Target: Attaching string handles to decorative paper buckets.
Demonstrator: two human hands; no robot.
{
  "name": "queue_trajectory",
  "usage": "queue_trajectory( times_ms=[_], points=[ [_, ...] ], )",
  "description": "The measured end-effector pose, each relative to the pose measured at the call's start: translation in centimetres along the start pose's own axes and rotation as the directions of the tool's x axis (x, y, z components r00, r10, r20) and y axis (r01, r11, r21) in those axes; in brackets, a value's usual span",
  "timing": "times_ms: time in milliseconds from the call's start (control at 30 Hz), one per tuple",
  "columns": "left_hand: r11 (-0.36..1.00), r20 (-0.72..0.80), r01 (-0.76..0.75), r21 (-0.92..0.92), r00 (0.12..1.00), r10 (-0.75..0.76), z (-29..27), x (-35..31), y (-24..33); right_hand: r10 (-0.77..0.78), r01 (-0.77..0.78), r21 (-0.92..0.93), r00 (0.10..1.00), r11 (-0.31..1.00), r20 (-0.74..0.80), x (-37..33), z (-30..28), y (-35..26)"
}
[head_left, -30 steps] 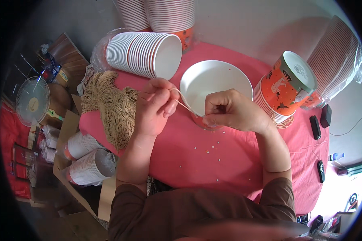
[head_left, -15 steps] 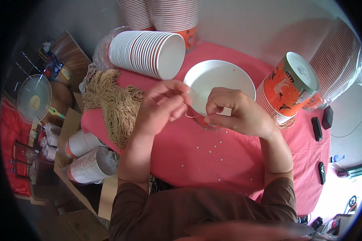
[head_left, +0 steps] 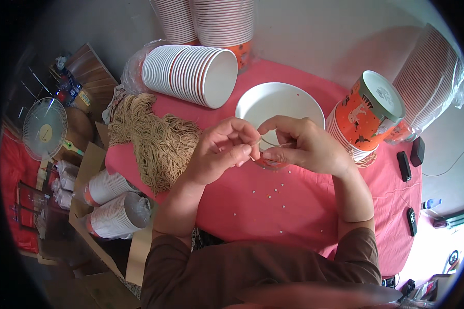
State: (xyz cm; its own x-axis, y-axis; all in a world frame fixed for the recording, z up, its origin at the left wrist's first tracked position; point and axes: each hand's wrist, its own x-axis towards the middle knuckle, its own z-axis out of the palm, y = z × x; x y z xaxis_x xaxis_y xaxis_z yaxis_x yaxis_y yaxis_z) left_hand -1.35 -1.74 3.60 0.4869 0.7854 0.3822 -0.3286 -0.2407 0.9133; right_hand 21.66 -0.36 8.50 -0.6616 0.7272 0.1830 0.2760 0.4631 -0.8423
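Both hands meet at frame centre over the pink tablecloth (head_left: 294, 206). The left hand (head_left: 221, 154) pinches one end of a thin tan string (head_left: 269, 141); the right hand (head_left: 307, 147) is closed on a small orange cup (head_left: 268, 164) and holds the string's other end. The string runs roughly left to right, bridging the fingertips, equally near both hands. A white bowl (head_left: 278, 103) lies just above. Orange printed cup stack (head_left: 368, 116) at right; tan string bundle (head_left: 157, 139) at left; a white cup stack (head_left: 191, 74) lies on its side, upper left.

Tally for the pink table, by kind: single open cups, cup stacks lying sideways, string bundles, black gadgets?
Open cup: 1
Sideways cup stack: 1
String bundle: 1
Black gadgets: 3
Total: 6
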Motion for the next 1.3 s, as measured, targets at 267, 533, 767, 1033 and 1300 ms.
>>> queue_trajectory(
  times_ms=[267,533,767,1033,1300],
  points=[
    [0.997,0.116,0.060,-0.042,0.992,-0.055,0.5,-0.6,-0.7,-0.116,0.136,-0.160,0.984,0.978,0.132,-0.7,-0.5,0.3],
    [0.893,0.011,-0.131,0.431,0.990,0.140,1.7,-0.4,-0.2,-0.157,0.170,-0.165,0.984,0.972,0.085,-1.3,-0.7,-0.5],
    [0.771,0.024,-0.227,0.595,0.964,0.266,2.4,-0.4,-0.1,-0.166,0.173,-0.213,0.985,0.962,0.047,-1.6,-0.8,-0.7],
    [0.857,-0.300,-0.039,0.514,0.928,0.222,1.8,-0.4,-1.3,-0.222,0.173,-0.363,0.970,0.916,-0.100,-1.8,-0.5,-1.4],
    [0.783,-0.165,-0.087,0.615,0.958,0.236,2.5,-0.2,-1.6,-0.266,0.243,-0.217,0.961,0.945,-0.081,-1.0,0.0,-0.8]
  ],
)
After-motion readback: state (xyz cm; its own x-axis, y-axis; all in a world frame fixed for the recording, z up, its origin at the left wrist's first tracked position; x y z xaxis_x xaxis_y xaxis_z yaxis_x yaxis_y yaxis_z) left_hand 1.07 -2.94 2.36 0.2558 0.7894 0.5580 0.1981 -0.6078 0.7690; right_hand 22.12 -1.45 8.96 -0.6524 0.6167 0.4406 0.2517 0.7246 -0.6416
